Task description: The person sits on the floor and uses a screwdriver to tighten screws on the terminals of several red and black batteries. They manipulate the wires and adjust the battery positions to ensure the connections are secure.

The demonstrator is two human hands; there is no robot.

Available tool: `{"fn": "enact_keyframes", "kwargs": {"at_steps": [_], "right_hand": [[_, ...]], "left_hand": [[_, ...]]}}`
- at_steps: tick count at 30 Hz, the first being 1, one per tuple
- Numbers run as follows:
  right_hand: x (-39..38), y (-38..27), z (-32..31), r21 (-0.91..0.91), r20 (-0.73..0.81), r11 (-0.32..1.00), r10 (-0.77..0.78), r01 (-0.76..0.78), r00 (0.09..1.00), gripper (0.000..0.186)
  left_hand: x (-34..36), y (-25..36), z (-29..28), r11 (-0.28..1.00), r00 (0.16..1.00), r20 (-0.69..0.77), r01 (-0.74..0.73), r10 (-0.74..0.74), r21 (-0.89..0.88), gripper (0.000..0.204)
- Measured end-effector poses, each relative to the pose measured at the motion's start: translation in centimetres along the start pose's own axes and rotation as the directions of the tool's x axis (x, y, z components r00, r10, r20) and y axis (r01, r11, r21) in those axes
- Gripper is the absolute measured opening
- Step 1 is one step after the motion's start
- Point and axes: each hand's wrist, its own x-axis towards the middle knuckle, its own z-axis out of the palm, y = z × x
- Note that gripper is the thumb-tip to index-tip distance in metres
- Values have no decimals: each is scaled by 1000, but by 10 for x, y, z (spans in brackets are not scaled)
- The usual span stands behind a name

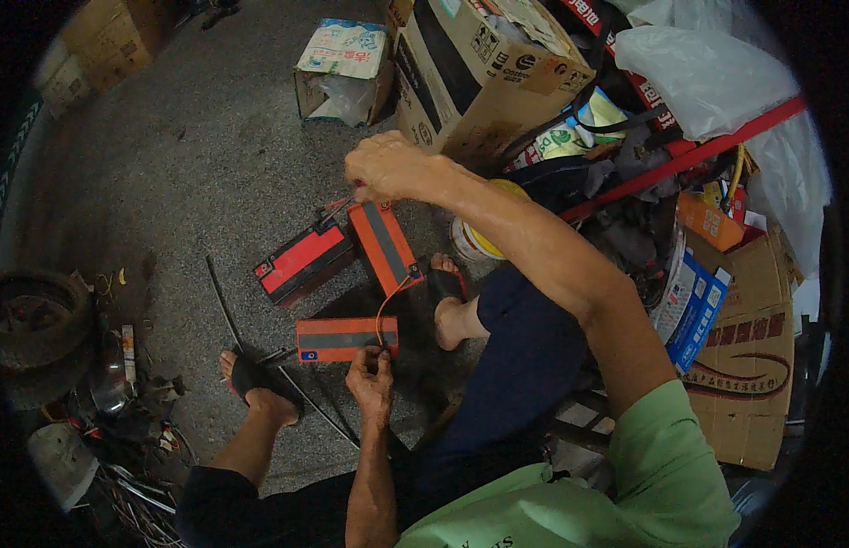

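Observation:
Three block-shaped batteries stand close together on the floor. One has a red top (301,263); another, with an orange top and grey stripe (377,228), sits right of it. Nearer me is a second orange-topped battery (333,333), lying crosswise. An orange wire (380,315) arcs between the two orange ones. My left hand (370,376) pinches the wire's near end at the right end of the nearest battery. My right hand (388,169) is closed above the far end of the middle battery. A bit of red shows at its fingertips, but its grip is hidden.
Cardboard boxes (479,82) stand at the far right, beside a red bar (680,160) and plastic sheeting. A yellow-and-white tub (484,228) is under my right arm. A tyre (36,324) and tangled parts lie left. A thin black rod (225,301) lies near my sandalled foot.

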Motion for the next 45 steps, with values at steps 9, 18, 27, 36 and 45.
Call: {"fn": "enact_keyframes", "kwargs": {"at_steps": [9,18,27,36,45], "right_hand": [[-7,5,0,48,-75,997,-56,59,996,30],[-9,10,-1,11,-104,996,-83,85,991,27],[-1,-23,0,-320,-241,899,-383,299,892,14],[31,-53,-12,-473,-217,745,-617,471,757,7],[63,-85,-44,-416,200,862,-224,289,954,26]], "left_hand": [[0,0,2,999,999,0,32,-32,34,11],[1,-8,4,1000,1000,-29,12,-12,16,12],[1,-19,3,1000,998,-57,-26,26,1,11],[1,-15,1,999,1000,23,-1,2,-48,11],[-1,-19,1,983,998,1,60,-61,-174,15]]}}
